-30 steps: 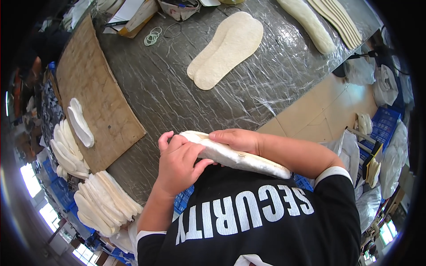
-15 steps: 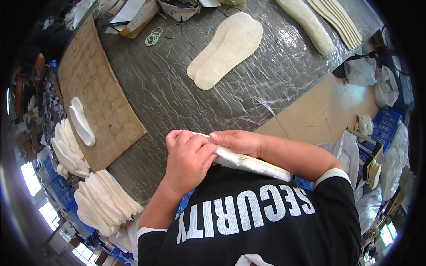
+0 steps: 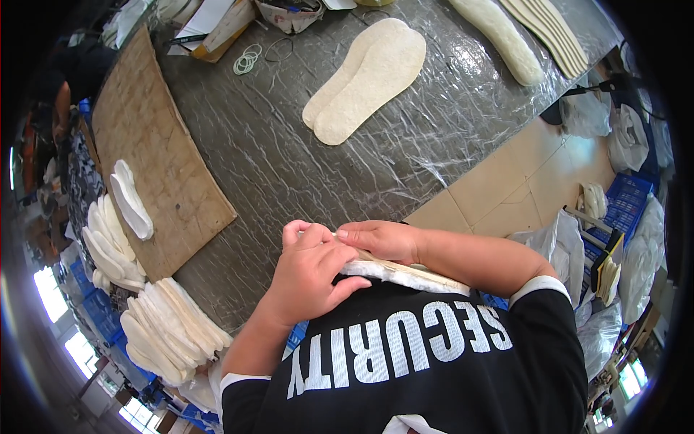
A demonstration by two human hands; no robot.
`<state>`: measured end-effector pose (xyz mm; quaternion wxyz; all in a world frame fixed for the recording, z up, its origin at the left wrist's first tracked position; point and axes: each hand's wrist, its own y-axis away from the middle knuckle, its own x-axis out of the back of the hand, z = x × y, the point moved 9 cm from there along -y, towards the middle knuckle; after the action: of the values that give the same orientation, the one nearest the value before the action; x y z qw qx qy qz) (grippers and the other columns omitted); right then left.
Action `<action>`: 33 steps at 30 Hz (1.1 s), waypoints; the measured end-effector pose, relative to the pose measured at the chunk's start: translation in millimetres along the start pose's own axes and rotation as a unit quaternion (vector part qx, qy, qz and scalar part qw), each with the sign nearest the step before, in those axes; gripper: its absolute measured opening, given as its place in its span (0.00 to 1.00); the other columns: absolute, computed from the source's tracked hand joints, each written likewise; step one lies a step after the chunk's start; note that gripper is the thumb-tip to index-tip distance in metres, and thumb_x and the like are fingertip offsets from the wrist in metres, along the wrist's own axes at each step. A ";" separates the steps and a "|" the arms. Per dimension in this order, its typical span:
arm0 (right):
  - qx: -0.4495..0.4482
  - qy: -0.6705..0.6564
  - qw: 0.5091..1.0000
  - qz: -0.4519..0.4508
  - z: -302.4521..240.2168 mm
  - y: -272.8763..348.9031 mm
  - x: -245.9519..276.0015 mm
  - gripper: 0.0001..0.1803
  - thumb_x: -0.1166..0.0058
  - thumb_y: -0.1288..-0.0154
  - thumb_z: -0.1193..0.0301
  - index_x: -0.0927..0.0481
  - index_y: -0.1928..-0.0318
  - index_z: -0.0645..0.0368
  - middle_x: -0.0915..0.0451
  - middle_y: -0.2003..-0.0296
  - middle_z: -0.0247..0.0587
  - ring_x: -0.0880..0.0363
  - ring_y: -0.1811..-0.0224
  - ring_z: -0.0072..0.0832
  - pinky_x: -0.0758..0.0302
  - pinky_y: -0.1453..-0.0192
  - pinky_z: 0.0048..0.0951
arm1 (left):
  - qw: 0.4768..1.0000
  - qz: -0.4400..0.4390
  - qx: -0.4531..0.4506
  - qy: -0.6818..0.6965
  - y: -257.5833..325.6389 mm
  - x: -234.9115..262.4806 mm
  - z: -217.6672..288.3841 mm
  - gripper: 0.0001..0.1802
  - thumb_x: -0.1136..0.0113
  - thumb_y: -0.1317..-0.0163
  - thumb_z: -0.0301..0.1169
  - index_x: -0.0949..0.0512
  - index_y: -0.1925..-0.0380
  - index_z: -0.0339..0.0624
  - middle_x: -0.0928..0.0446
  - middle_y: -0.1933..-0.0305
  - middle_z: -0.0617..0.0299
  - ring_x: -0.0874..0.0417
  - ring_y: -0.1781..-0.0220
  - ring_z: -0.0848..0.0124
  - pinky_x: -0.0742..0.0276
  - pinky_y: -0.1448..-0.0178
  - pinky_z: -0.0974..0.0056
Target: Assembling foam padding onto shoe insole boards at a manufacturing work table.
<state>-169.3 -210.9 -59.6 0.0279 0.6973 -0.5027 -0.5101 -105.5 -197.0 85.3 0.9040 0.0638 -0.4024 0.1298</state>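
Observation:
A pair of fleecy white insoles (image 3: 412, 276), pressed together sole to sole, lies across my chest just off the table's near edge. My left hand (image 3: 309, 267) grips their left end, its fingers curled over the top and its thumb lifted away below. On the right side my right hand (image 3: 382, 241) closes over the upper edge, thumb pointing left and meeting the left fingers. The part of the insoles between both hands is hidden. Farther off, two cream felt insoles (image 3: 372, 83) overlap flat on the table.
The dark table (image 3: 267, 137) is covered in wrinkled plastic. A brown board (image 3: 173, 166) at left carries a white insole pair (image 3: 131, 200); piled fleecy insoles (image 3: 170, 329) stand below it. Rubber bands (image 3: 247, 59), a fleecy roll (image 3: 499, 40) and stacked insoles (image 3: 546, 36) lie at the back.
My left thumb has come away from the insoles and spread toward me. Both hands have shifted slightly, the left one a little to the right and down.

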 end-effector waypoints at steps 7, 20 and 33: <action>0.037 -0.037 0.998 -0.034 0.8 -7.6 -3.5 0.22 0.62 0.23 0.55 0.26 0.43 0.57 0.23 0.54 0.39 0.26 0.53 0.22 0.25 0.51 0.26 | 0.998 -0.030 -0.043 -0.044 4.1 -12.8 1.4 0.08 0.30 0.58 0.29 0.21 0.76 0.46 0.24 0.69 0.68 0.26 0.60 0.64 0.38 0.48 0.51; 0.124 0.305 0.937 -0.119 -64.7 55.1 -0.8 0.33 0.35 0.42 0.60 0.28 0.39 0.63 0.20 0.48 0.45 0.21 0.48 0.32 0.28 0.42 0.32 | 0.997 0.019 0.072 -0.028 9.8 8.6 -24.7 0.06 0.35 0.55 0.24 0.24 0.77 0.43 0.22 0.61 0.62 0.21 0.59 0.63 0.38 0.41 0.48; 0.095 0.488 0.868 -0.010 -78.2 75.7 -2.6 0.27 0.54 0.45 0.81 0.23 0.43 0.57 0.18 0.65 0.54 0.19 0.62 0.48 0.25 0.55 0.41 | 0.997 0.024 0.067 0.003 8.6 15.3 -20.3 0.06 0.35 0.57 0.23 0.24 0.80 0.43 0.19 0.67 0.65 0.22 0.64 0.65 0.38 0.50 0.56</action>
<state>-162.4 -283.4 21.3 0.1984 0.8617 -0.4637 -0.0549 -83.7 -181.6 83.2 0.8956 0.1144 -0.3912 0.1780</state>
